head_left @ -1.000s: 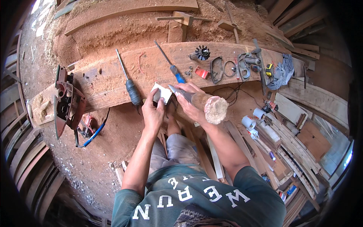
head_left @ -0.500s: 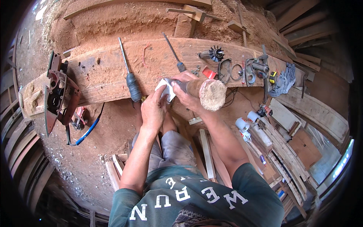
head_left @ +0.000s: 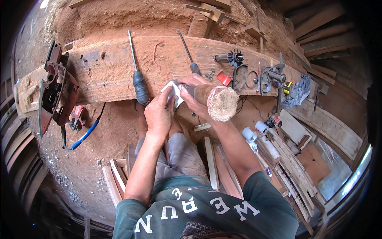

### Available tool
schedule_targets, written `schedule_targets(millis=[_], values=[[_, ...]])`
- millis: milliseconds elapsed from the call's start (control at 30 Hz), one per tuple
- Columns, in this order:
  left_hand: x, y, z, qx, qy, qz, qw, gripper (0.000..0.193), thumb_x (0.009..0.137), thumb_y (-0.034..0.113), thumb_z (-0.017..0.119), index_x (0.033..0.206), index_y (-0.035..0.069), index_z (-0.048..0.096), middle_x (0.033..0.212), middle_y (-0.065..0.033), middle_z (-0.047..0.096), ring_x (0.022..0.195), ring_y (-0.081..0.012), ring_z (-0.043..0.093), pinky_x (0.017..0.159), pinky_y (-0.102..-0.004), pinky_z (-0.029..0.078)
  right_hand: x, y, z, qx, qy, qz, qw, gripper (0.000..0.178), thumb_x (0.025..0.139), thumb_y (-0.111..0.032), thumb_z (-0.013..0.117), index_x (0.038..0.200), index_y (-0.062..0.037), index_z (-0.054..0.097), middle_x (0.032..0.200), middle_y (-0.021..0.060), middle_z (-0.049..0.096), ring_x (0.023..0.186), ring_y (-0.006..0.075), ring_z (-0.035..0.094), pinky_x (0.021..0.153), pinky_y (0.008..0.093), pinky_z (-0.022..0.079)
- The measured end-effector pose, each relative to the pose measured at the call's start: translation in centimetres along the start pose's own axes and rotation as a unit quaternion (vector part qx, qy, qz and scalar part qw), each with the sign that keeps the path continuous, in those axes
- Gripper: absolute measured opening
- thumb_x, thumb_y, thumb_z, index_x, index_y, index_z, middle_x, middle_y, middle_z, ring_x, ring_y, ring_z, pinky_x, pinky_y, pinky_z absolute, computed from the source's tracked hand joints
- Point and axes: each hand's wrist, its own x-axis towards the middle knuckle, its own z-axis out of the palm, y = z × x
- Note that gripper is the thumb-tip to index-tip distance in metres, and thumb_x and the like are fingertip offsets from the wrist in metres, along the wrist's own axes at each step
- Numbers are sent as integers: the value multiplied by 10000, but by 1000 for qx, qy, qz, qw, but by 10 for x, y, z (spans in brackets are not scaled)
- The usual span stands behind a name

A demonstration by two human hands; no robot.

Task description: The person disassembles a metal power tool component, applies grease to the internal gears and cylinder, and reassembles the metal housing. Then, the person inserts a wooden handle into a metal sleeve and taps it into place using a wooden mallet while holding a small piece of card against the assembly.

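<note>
Wooden-handled tool (head_left: 207,95) moved to white sheet (head_left: 175,92); right hand (head_left: 195,105) grips tool, left hand (head_left: 159,113) sheet; tubs (head_left: 249,134): contents unclear.

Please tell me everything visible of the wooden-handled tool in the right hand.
The wooden-handled tool lies tilted in the right hand. Its thick, round brown handle ends in a pale, rough, reddish-rimmed butt facing the camera. The narrower, dark grey front, apparently metal, points leftward toward the white sheet; its tip is hidden.
</note>
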Motion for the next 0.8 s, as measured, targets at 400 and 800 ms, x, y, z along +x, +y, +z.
schedule_targets(millis=[400,800], values=[[-3,-1,7,-31,42,-13,999,371,928,220,810,1277,127,725,946,-184,773,844,-374,763,724,-443,602,7,11,12,66,1,-29,997,132,930,-50,750,1054,-5,744,983,128,727,869,249,711,796,356,569],[-4,2,3,-51,30,-63,996,338,920,233,816,1239,133,762,959,-165,778,842,-358,766,713,-440,597,23,16,15,49,-35,-42,997,93,957,-129,740,994,-43,735,982,115,725,928,282,696,825,430,540]])
